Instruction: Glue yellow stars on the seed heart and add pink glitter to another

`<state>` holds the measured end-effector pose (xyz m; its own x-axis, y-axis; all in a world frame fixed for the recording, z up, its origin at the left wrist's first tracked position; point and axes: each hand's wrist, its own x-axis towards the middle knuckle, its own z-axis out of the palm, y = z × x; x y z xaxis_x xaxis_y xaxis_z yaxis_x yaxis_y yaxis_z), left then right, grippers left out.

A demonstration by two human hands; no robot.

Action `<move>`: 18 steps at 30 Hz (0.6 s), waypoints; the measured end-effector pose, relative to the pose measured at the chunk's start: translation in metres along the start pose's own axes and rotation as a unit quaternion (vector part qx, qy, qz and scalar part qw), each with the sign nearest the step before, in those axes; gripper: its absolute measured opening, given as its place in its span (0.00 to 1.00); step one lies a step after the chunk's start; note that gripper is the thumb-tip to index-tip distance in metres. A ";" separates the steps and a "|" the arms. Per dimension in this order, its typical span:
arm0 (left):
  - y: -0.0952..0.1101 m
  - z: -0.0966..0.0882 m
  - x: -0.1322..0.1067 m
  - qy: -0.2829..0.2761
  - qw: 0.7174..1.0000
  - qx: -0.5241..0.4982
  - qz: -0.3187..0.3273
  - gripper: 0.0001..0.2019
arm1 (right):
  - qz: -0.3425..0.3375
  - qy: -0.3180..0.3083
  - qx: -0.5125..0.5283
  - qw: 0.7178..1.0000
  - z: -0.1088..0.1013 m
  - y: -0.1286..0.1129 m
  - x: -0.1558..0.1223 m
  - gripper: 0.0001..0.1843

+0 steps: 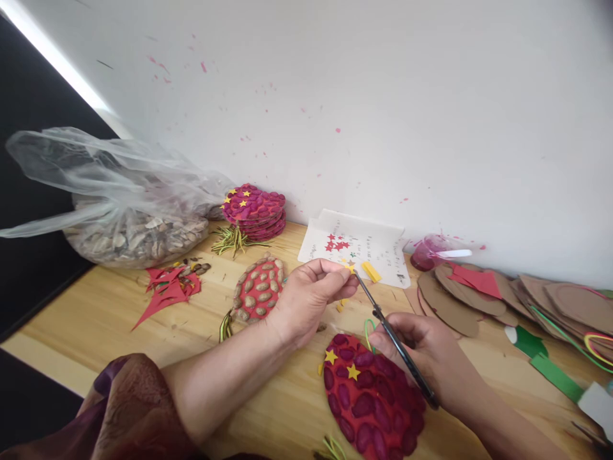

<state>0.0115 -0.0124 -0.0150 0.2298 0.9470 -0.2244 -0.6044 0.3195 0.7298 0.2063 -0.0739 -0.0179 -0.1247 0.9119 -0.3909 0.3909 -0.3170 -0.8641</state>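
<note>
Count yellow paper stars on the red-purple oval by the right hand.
2: one yellow star near its upper left, another star further right; the right hand may hide more.

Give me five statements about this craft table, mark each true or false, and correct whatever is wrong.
1. The left hand pinches a small yellow star at its fingertips. True.
2. The right hand is empty. False: the right hand holds a long dark tool.
3. Red stars lie on the white sheet. True.
4. The plastic bag is right of the white sheet. False: the plastic bag is left of it.
5. Two yellow stars show on the nearest red-and-purple oval. True.
</note>
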 end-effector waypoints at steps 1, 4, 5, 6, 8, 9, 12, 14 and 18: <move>0.000 0.000 0.000 0.000 1.000 0.000 -0.002 0.19 | 0.000 0.001 0.001 1.000 0.000 -0.001 0.000 0.26; 0.000 0.000 -0.001 0.004 1.000 -0.001 -0.004 0.19 | -0.001 0.006 0.007 1.000 0.001 -0.004 0.001 0.27; 0.000 0.000 -0.001 0.004 1.000 -0.001 -0.004 0.19 | -0.001 0.005 0.011 1.000 0.001 -0.004 0.001 0.27; 0.000 0.000 -0.001 0.005 1.000 -0.002 -0.004 0.19 | -0.002 0.003 0.014 1.000 0.001 -0.004 0.002 0.26; 0.000 0.001 -0.001 0.006 1.000 -0.002 -0.004 0.19 | -0.002 -0.002 0.020 1.000 0.002 -0.003 0.002 0.25; 0.000 0.001 -0.001 0.007 1.000 -0.003 -0.004 0.20 | -0.003 -0.003 0.022 1.000 0.002 -0.003 0.003 0.25; 0.001 0.002 0.000 0.008 1.000 -0.003 -0.001 0.20 | -0.007 0.003 0.015 1.000 0.002 -0.001 0.003 0.25; 0.001 0.002 0.000 0.010 1.000 -0.004 0.000 0.20 | -0.010 0.008 0.005 1.000 0.002 -0.001 0.003 0.26; 0.002 0.002 -0.001 0.012 1.000 -0.004 0.000 0.20 | -0.020 0.011 -0.015 1.000 0.002 -0.001 0.002 0.26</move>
<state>0.0118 -0.0126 -0.0120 0.2113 0.9475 -0.2401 -0.6101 0.3198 0.7250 0.2038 -0.0720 -0.0189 -0.1208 0.9294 -0.3487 0.4139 -0.2721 -0.8687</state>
